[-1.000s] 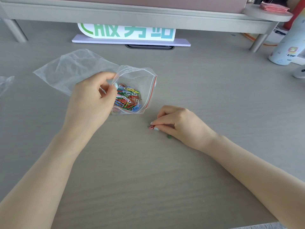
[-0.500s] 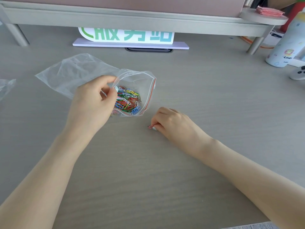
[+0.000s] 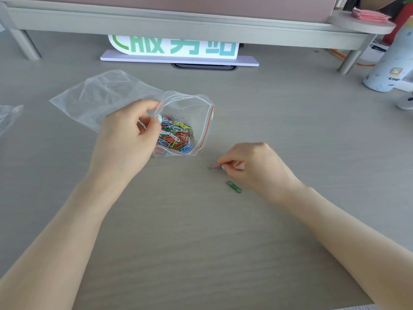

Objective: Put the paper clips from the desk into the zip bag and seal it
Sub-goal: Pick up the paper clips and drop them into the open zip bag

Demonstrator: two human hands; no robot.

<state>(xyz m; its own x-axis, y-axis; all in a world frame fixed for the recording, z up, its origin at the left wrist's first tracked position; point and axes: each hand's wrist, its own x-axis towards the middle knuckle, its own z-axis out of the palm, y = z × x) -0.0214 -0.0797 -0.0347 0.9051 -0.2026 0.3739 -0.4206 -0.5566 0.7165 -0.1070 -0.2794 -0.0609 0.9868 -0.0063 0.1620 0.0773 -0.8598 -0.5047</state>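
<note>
The sign (image 3: 172, 47) at the back of the desk (image 3: 290, 130) shows large green and blue characters, but the shelf (image 3: 178, 21) cuts off their tops. The bottle (image 3: 390, 63) at right carries a small word like "kitten" — too blurred to be sure. The left hand (image 3: 125, 139) pinches the mouth of the zip bag (image 3: 192, 113) open; coloured paper clips (image 3: 175, 136) lie inside. The right hand (image 3: 252, 166) pinches two clips (image 3: 215, 167) just above the desk — one pink, one silver. A green clip (image 3: 234, 187) lies loose beside it.
</note>
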